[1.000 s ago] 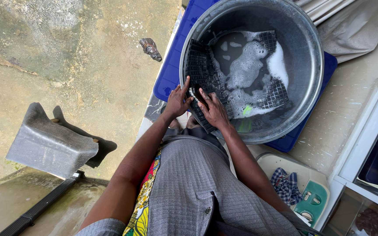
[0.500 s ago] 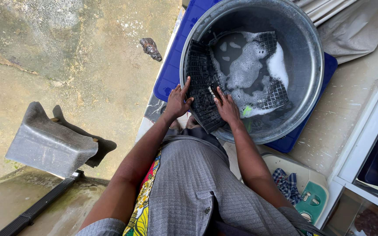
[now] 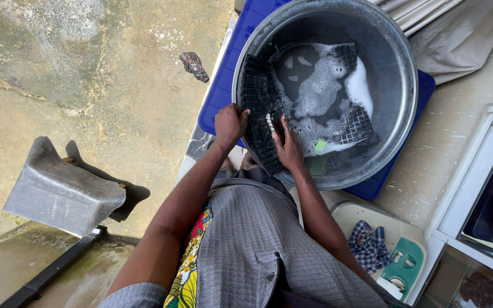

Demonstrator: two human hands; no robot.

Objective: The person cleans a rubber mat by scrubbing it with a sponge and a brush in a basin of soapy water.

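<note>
Gripping the black mat's [image 3: 258, 108] edge with curled left hand [image 3: 230, 122], right hand [image 3: 287, 145] fingers seemingly closed around a brush [image 3: 271, 121]

- Soft, even daylight filled the scene; nothing was dim.
- The grey mat [image 3: 58, 191] threw a dark, fairly sharp shadow to its right, so light came from its left.
- The basin [image 3: 397, 114] wall nearest the person lay in shade, while foam [image 3: 323, 85] inside it shone bright white, almost blown out.
- Focus held sharp across the basin and the concrete left of it.
- The basin's rim bulged slightly from wide-lens distortion.
</note>
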